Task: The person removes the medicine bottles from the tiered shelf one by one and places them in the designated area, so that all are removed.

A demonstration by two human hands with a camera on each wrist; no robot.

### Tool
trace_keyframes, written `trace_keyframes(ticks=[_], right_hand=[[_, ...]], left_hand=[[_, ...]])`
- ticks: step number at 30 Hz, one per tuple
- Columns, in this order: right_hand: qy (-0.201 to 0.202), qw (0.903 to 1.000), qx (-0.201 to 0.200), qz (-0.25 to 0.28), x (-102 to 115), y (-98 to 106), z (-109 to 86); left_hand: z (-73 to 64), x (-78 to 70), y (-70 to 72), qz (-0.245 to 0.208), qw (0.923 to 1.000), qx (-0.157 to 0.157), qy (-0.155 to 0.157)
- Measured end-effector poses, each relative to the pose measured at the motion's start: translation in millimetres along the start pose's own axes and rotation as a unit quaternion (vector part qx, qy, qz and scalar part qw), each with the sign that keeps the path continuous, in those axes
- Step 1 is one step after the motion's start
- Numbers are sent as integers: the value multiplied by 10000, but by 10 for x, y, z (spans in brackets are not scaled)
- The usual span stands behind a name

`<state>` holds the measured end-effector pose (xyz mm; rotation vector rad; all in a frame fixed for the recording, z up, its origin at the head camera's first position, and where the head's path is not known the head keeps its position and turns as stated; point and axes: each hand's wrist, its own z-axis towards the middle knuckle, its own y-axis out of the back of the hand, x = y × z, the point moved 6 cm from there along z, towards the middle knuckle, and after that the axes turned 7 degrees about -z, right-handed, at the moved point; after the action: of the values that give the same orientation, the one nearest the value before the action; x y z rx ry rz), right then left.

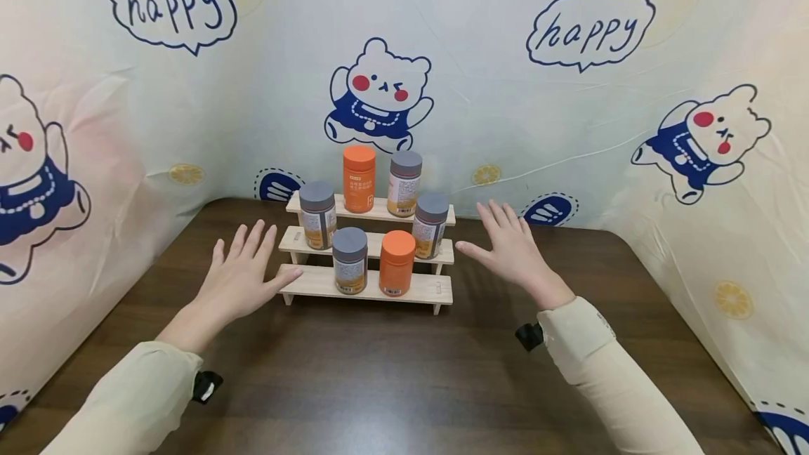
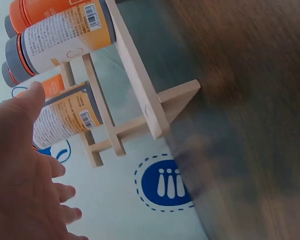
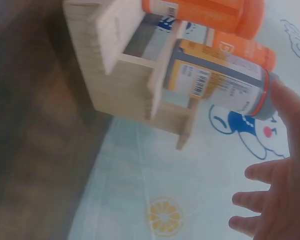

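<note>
A three-step wooden rack (image 1: pixel 369 290) stands on the table and bears several upright jars. On the top step are an orange jar (image 1: pixel 359 185) and a grey-lidded jar (image 1: pixel 404 185). The middle step has a grey-lidded jar (image 1: pixel 318 216) at its left and another grey-lidded jar (image 1: pixel 431 227) at its right. Below stand a grey-lidded jar (image 1: pixel 350 262) and an orange jar (image 1: pixel 397 265). Left of the rack, my left hand (image 1: pixel 237 279) has its fingers spread, thumb toward the bottom step. My right hand (image 1: pixel 512 248) is held out to the right, fingers extended. Both hold nothing.
Dark brown wood covers the table (image 1: pixel 354 378) in front of the rack. A printed cloth (image 1: pixel 480 90) with bears and lemon slices hangs close behind and along both sides. Dark wrist devices sit under both sleeves, the left one (image 1: pixel 206 386) and the right one (image 1: pixel 529 335).
</note>
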<state>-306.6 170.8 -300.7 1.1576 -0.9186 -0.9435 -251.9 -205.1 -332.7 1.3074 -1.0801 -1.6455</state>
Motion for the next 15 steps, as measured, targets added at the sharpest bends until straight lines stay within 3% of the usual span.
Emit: trace_keyframes(ticks=[15], right_hand=[[507,9924,-847,729,256,469,299]], left_hand=[[-50,237,-130,-368,9978,-321,-446]])
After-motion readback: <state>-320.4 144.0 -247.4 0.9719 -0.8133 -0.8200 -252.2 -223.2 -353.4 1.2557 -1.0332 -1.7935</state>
